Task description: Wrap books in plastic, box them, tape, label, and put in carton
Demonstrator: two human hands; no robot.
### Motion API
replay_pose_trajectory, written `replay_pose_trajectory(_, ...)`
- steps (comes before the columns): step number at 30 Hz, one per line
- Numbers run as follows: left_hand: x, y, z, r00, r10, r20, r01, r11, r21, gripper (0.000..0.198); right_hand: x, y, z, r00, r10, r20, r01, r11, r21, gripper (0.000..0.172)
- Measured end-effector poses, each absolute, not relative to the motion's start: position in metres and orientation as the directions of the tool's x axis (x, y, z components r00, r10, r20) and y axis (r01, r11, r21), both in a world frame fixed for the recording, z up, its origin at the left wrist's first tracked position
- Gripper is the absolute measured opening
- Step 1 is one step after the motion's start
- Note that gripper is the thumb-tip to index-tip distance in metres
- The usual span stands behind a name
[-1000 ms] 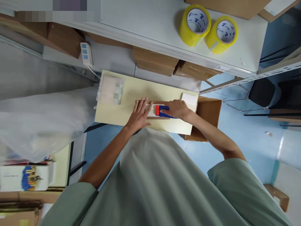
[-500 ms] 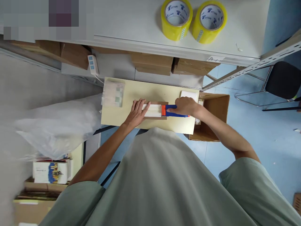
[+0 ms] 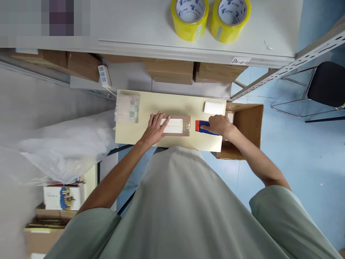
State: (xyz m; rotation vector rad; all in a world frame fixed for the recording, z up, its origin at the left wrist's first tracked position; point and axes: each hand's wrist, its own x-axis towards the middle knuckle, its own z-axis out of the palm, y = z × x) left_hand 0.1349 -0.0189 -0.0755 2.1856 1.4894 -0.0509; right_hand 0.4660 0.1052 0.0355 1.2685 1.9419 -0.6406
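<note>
A narrow brown cardboard box (image 3: 176, 134) lies on the cream tabletop (image 3: 151, 102), with a white label (image 3: 175, 126) on its upper face. Shiny clear tape (image 3: 186, 126) covers the box's right end. My left hand (image 3: 155, 129) rests flat, fingers spread, on the left end of the box and hides that end. To the right, my right hand (image 3: 219, 126) is closed around a blue and orange tape dispenser (image 3: 202, 126). A small gap separates the dispenser's orange front from the box. Above my right hand lies a small white box (image 3: 214, 107).
At the tabletop's left end sits a clear plastic-wrapped stack (image 3: 128, 108). An open carton (image 3: 248, 133) stands against the right end. Two yellow tape rolls (image 3: 190, 30) are on the shelf (image 3: 140, 25) above. A large plastic bag (image 3: 72, 144) bulges at left; a black chair (image 3: 327, 84) stands far right.
My right hand has moved the tape dispenser right, off the box, baring the taped right end. My left hand stays on the box. The view has shifted slightly.
</note>
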Motion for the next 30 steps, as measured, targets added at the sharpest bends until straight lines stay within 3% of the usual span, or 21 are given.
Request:
replay_pose_trajectory(6, 0.137, -0.019, -0.077, 0.401, 0.875, -0.27, 0.879, -0.285, 0.382, 0.133, 0.444, 0.081, 0.022, -0.256, 0.619, -0.743, 0.93, 0.368, -0.014, 0.053)
replay_pose_trajectory(14, 0.136, -0.021, -0.081, 0.443, 0.871, -0.212, 0.855, -0.34, 0.391, 0.115, 0.431, 0.045, 0.009, -0.19, 0.726, -0.661, 0.947, 0.312, 0.07, 0.058)
replay_pose_trajectory(20, 0.126, -0.02, -0.083, 0.474, 0.862, -0.179, 0.835, -0.375, 0.403, 0.118, 0.408, 0.02, -0.003, -0.044, 0.783, -0.621, 0.982, 0.147, 0.115, 0.055)
replay_pose_trajectory(25, 0.107, -0.024, -0.078, 0.494, 0.855, -0.16, 0.818, -0.394, 0.419, 0.126, 0.396, 0.019, 0.024, 0.062, 0.845, -0.532, 0.985, 0.033, 0.167, 0.054)
replay_pose_trajectory(30, 0.091, -0.006, -0.048, 0.523, 0.852, -0.008, 0.757, -0.46, 0.464, 0.11, 0.374, 0.039, 0.074, 0.099, 0.929, -0.357, 0.983, -0.036, 0.18, 0.056)
